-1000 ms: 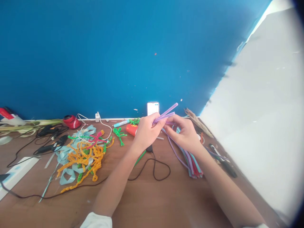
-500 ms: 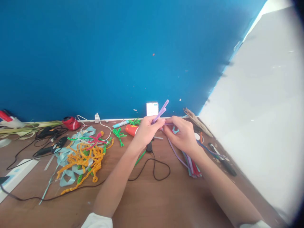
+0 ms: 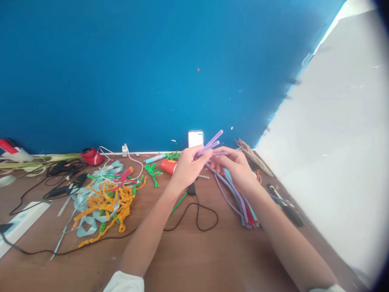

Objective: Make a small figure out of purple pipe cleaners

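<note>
Left hand (image 3: 189, 168): thumb and fingers pinched on purple pipe cleaners (image 3: 212, 144), ends poking out past the thumb, probably so they stay free to work. Right hand (image 3: 235, 168): fingers curled just beside, at one purple end; whether they grip it, cannot tell. Mixed bundle (image 3: 243, 206) on the worktop (image 3: 197, 259) below right fingers, likely for easy reach. Phone (image 3: 195, 138) beyond left fingers, screen facing the person, presumably for viewing.

The left hand (image 3: 191, 164) pinches purple stems (image 3: 210, 144); the right hand (image 3: 236, 165) sits just beside it. Behind them a phone (image 3: 195, 138) stands near the blue wall (image 3: 152, 73). On the tabletop (image 3: 194, 259), an orange tangle (image 3: 117, 198) lies left, a mixed bundle (image 3: 249, 219) right.
</note>
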Available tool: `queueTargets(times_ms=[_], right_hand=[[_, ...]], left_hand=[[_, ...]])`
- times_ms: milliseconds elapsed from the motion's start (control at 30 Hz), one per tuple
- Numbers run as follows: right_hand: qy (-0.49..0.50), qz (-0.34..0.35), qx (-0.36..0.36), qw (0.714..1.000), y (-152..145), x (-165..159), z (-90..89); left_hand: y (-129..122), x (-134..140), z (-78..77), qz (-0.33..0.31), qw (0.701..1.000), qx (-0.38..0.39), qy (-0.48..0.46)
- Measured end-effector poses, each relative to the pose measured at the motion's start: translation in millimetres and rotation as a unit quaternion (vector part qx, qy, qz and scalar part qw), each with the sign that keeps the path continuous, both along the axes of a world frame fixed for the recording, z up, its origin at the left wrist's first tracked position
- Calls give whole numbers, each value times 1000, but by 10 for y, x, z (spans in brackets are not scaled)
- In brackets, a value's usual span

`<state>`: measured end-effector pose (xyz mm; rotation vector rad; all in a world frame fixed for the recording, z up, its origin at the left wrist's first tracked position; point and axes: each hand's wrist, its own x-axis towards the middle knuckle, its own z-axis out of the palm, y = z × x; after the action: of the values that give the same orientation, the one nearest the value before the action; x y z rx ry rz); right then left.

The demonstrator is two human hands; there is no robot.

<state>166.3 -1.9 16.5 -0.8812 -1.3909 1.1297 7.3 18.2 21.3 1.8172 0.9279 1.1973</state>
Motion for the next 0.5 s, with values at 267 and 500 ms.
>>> queueTargets(times_ms=[267,500], right_hand=[[103,64,-65,991,22,33,11],[76,32,-65,994,25,27,-16]], left_hand=[[-43,-23,62,1,999,7,46],[-18,-15,21,14,998,18,60]])
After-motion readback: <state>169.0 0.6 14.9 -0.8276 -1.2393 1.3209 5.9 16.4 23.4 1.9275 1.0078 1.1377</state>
